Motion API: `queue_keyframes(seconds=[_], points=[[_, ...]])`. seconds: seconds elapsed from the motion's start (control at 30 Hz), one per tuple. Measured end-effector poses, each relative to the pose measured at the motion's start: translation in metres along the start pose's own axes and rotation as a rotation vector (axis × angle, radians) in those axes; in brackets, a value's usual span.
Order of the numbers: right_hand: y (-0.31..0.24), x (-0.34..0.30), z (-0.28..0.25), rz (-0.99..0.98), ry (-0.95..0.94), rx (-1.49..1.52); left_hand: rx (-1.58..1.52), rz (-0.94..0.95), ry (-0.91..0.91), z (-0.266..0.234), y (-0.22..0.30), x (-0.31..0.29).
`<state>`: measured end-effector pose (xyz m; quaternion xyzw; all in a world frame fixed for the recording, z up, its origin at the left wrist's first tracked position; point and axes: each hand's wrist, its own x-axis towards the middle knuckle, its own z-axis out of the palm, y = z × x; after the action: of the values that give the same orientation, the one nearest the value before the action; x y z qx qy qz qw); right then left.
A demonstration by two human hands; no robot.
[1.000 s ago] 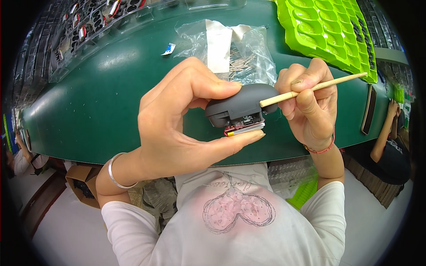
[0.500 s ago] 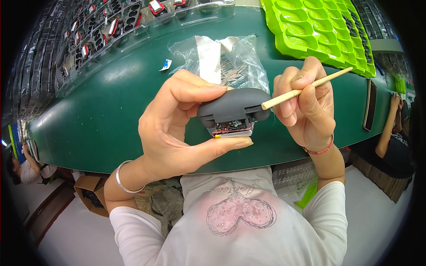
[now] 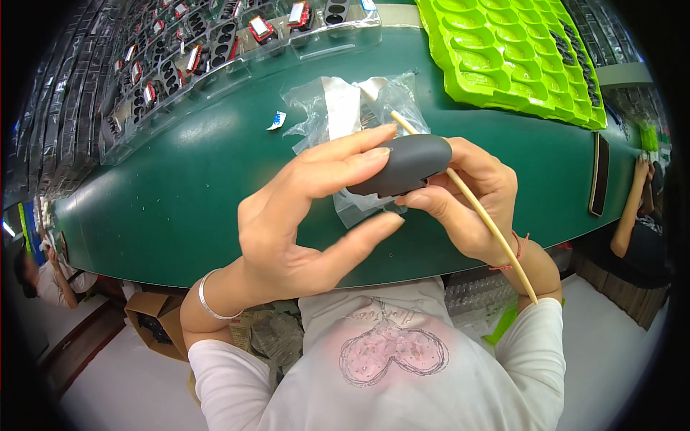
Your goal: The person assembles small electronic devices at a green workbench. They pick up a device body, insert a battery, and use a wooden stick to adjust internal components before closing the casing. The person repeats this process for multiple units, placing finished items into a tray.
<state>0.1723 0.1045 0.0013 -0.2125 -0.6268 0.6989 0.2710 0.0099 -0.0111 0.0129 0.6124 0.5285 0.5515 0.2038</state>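
Note:
A smooth dark grey, rounded plastic housing (image 3: 413, 161) is up in front of me above the green table, its curved back turned upward. My right hand (image 3: 478, 205) grips its right end between thumb and fingers. The same hand also keeps a thin wooden stick (image 3: 483, 208), which slants from behind the housing down past my wrist. My left hand (image 3: 287, 215) has its outstretched fingertips resting on the housing's left end, while its thumb stands apart below. Behind the hands lies a clear plastic bag (image 3: 395, 97) with a white strip; its contents are mostly hidden now.
Clear trays (image 3: 323, 49) of black and red-edged parts fill the far left. A bright green moulded tray (image 3: 496, 104) is at the far right, with a dark phone-like slab (image 3: 599, 172) beside it. A small sticker scrap (image 3: 277, 121) lies on the table (image 3: 165, 208). Other people sit at both sides.
The housing has turned so its open side with the circuit board no longer shows. My right hand has taken hold of it, the stick swinging steeper; my left thumb has come off.

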Motion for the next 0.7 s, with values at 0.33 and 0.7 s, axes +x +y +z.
queue_keyframes(seconds=[0.33,0.7], points=[[0.006,0.001,-0.006,0.034,-0.079,-0.007,-0.007,-0.041,0.107,-0.005,0.000,-0.005],[0.005,0.004,-0.008,-0.076,-0.108,-0.064,0.125,0.031,0.088,-0.014,-0.003,-0.002]])
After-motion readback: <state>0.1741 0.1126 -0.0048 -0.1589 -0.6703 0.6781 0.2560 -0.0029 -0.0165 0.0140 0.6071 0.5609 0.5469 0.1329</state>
